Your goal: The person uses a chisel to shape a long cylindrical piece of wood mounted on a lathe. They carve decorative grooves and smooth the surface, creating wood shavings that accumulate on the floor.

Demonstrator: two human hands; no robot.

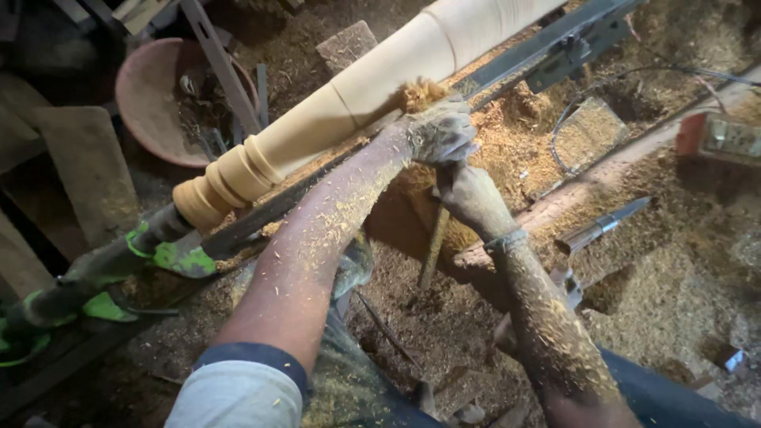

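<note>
Looking down from my head, everything reads off the turned wooden spindle [372, 79], a pale, long piece lying on a slant, its beaded end low near the green-painted lathe end [170, 254] and its thicker, smooth end rising away out of the top edge. My left hand [440, 131] is pressed against the near flank of the spindle about midway along it, fingers curled shut over the tip of the turning chisel [434, 246], with a tuft of shavings [420, 93] piled where tool and wood meet. My right hand [468, 194] sits just below the left, farther from the spindle, wrapped closed around the chisel's shaft; the handle drops from there toward me, roughly square to the spindle's long axis. So the left hand is the nearer one, touching or all but touching the wood, though I cannot tell whether skin meets it under the chips. The metal tool rest bar [539, 47] runs alongside the spindle on my side and passes beneath my left hand, giving an edge to slide along either way. Beyond the spindle lies a reddish bowl [151, 95]; on my side, well apart, a spare steel tool [602, 226] rests in the sawdust [658, 301].
</note>
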